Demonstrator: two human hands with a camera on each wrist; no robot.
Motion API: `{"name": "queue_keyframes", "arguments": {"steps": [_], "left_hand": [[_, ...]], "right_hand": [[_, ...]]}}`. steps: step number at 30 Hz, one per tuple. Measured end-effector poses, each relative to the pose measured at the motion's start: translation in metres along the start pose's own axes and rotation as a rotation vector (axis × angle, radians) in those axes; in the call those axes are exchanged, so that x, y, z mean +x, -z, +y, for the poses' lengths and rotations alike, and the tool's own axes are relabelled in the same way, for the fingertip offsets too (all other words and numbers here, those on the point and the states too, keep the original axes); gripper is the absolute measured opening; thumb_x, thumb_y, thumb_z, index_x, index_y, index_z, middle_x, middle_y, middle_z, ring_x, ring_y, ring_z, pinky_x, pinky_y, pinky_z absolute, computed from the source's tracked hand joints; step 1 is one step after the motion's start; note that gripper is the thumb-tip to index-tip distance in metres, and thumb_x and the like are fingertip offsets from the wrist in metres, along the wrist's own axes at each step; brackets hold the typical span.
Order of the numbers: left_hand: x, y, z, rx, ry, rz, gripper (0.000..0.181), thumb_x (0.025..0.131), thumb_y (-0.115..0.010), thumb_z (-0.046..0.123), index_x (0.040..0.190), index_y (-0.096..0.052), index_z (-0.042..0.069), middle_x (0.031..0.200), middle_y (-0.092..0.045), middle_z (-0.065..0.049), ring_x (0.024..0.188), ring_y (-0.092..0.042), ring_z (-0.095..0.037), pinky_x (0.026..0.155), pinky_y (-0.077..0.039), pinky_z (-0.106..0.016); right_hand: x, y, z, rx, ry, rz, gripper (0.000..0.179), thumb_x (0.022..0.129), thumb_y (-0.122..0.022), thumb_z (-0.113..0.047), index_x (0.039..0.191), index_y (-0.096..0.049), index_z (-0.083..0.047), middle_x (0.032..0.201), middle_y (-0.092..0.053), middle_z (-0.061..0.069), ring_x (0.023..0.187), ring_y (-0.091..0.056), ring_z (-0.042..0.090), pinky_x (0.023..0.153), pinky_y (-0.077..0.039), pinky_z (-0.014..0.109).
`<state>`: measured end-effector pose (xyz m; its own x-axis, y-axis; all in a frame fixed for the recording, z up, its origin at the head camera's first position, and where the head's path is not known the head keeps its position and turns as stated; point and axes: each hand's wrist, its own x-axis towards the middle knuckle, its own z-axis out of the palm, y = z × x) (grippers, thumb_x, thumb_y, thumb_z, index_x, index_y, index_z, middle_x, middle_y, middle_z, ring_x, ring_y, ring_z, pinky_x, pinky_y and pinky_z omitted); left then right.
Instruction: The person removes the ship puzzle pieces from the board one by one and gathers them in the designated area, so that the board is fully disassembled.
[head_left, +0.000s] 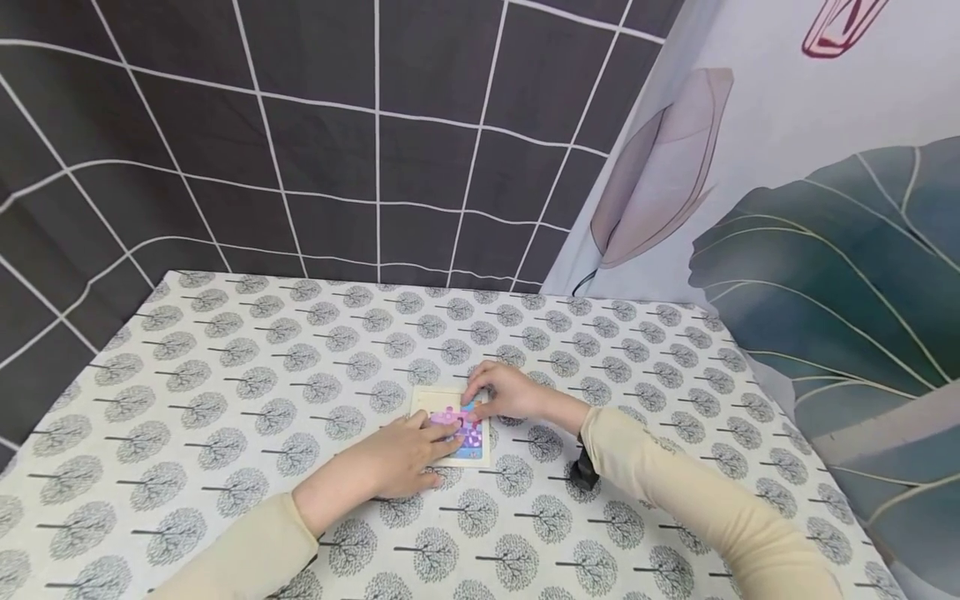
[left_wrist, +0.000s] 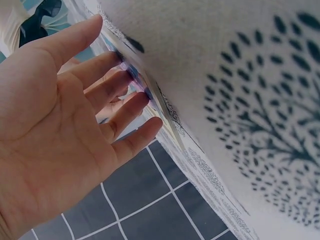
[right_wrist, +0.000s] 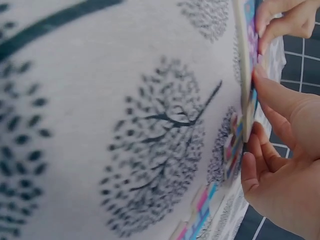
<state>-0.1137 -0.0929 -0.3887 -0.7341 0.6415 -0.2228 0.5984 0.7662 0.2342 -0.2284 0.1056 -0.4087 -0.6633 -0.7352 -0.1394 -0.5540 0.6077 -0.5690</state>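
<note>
A jigsaw puzzle (head_left: pixel 468 454) in a pale, flat frame lies on the cloth between my hands, showing pink, purple and blue pieces. From its left side, my left hand (head_left: pixel 401 457) rests on the pieces with spread, nearly straight fingertips; the left wrist view shows its bare palm. My right hand (head_left: pixel 510 392) bends over the upper right part, thumb and forefinger close together at a blue puzzle piece (head_left: pixel 471 407). In the right wrist view its thumb (right_wrist: pixel 277 95) touches the puzzle's face, while other fingers curl by the frame's edge. The fingertips partly hide that piece.
Loose colourful puzzle pieces (right_wrist: pixel 200 212) lie on the cloth beside the frame in the right wrist view. The tree-patterned tablecloth (head_left: pixel 247 375) covers the table. A dark checked curtain (head_left: pixel 315 150) hangs behind, and a leaf-printed curtain (head_left: pixel 825 275) on the right.
</note>
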Motion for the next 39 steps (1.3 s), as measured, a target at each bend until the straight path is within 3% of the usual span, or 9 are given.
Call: {"name": "queue_keyframes", "arguments": {"steps": [11, 17, 21, 29, 39], "left_hand": [[-0.001, 0.002, 0.001, 0.019, -0.007, 0.010, 0.053, 0.091, -0.055, 0.033, 0.140, -0.043, 0.015, 0.148, -0.036, -0.001, 0.131, -0.035, -0.036, 0.109, -0.033, -0.049], [-0.001, 0.001, 0.001, 0.008, -0.006, 0.013, 0.053, 0.091, -0.055, 0.032, 0.140, -0.043, 0.015, 0.149, -0.035, -0.001, 0.131, -0.036, -0.034, 0.108, -0.034, -0.049], [-0.001, 0.000, 0.000, -0.005, -0.002, 0.005, 0.054, 0.092, -0.054, 0.032, 0.142, -0.041, 0.015, 0.150, -0.033, -0.001, 0.134, -0.032, -0.036, 0.110, -0.029, -0.050], [-0.005, -0.002, -0.003, 0.003, -0.024, 0.017, 0.055, 0.093, -0.053, 0.031, 0.142, -0.039, 0.012, 0.150, -0.032, -0.004, 0.135, -0.031, -0.035, 0.113, -0.025, -0.047], [-0.019, -0.007, 0.002, -0.043, -0.006, 0.054, 0.059, 0.091, -0.056, 0.034, 0.141, -0.041, 0.008, 0.149, -0.033, -0.009, 0.136, -0.031, -0.031, 0.113, -0.025, -0.047]], "right_hand": [[0.005, 0.005, -0.004, -0.024, -0.044, -0.040, 0.020, 0.070, -0.080, -0.018, 0.089, -0.073, -0.016, 0.107, -0.061, -0.001, 0.106, -0.052, 0.017, 0.101, -0.037, 0.042], [0.001, 0.002, -0.003, -0.060, 0.010, 0.011, 0.019, 0.071, -0.079, -0.019, 0.088, -0.073, -0.017, 0.111, -0.061, 0.001, 0.108, -0.052, 0.019, 0.102, -0.036, 0.044], [-0.002, -0.001, -0.001, -0.073, 0.065, 0.053, 0.019, 0.072, -0.078, -0.017, 0.090, -0.072, -0.015, 0.113, -0.061, 0.002, 0.103, -0.054, 0.018, 0.097, -0.040, 0.040], [-0.007, -0.008, 0.003, -0.027, 0.113, 0.088, 0.019, 0.078, -0.073, -0.012, 0.097, -0.068, -0.012, 0.114, -0.063, 0.002, 0.082, -0.056, 0.010, 0.072, -0.049, 0.020], [-0.011, -0.012, 0.001, 0.025, 0.069, 0.143, 0.042, 0.076, -0.075, -0.013, 0.115, -0.060, -0.007, 0.099, -0.064, 0.001, 0.085, -0.057, 0.012, 0.074, -0.050, 0.019]]}}
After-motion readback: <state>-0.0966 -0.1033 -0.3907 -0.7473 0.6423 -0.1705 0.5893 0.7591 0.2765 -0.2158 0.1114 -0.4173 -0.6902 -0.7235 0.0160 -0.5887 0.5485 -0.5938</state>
